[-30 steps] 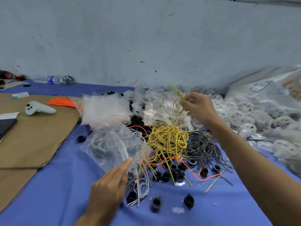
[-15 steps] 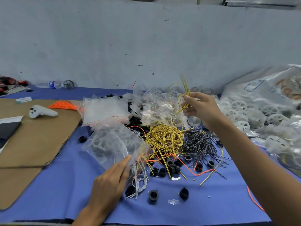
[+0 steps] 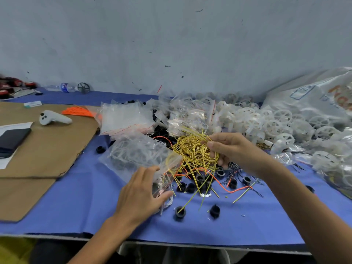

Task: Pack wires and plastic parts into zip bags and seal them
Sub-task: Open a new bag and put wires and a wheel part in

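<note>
While a blue cloth [image 3: 80,197] covers the table below a scuffed grey wall [image 3: 171,44], the left hand [image 3: 141,193] grips the near end of a clear zip bag [image 3: 133,155] at centre. The right hand [image 3: 234,149] curls its fingers round yellow wires [image 3: 190,151] just right of the bag, and cardboard [image 3: 47,149] lies left.

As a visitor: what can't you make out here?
Head view only:
Near end of the zip bag: the left hand covers it; open or sealed unclear.
Print on the white sack: cut off by the right edge.
Label of the water bottle: too small to read.
The red things, far left: blurred, cut by the edge.
</note>
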Available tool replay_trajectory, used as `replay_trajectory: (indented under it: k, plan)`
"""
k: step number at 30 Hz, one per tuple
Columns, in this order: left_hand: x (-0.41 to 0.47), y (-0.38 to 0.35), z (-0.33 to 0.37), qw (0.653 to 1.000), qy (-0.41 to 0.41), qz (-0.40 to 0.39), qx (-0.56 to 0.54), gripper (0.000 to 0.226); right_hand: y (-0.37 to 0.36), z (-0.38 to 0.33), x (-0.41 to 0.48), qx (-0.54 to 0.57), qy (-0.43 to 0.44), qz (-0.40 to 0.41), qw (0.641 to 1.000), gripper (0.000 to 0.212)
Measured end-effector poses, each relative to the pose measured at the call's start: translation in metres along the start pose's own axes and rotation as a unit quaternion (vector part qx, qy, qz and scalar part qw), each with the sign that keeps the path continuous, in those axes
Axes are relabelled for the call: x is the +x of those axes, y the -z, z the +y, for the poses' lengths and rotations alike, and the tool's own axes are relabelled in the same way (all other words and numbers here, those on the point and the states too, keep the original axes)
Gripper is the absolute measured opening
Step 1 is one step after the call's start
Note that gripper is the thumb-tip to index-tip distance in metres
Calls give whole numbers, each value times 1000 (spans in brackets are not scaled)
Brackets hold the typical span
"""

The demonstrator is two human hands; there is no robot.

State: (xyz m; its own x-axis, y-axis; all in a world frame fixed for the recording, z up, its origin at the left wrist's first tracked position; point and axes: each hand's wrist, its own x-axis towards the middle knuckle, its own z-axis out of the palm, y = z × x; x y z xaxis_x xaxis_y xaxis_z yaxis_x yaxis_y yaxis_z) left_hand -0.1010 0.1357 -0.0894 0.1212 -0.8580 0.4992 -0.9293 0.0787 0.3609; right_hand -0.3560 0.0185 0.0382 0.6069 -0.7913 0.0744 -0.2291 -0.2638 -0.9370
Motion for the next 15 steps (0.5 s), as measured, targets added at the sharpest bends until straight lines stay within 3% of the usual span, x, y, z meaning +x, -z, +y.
replay_trajectory:
  k: [5,10,15]
  plan:
    - [19,2,1,997,39,42,-46,13,-20,15,-6,24,-60,-86,994,16]
    - [32,9,2,996,45,31,-76,8,-31,24,-5,179,-95,-76,976,32]
    - [36,12,0,996,36,35,-68,6,-32,27,-2,237,-107,-72,963,44]
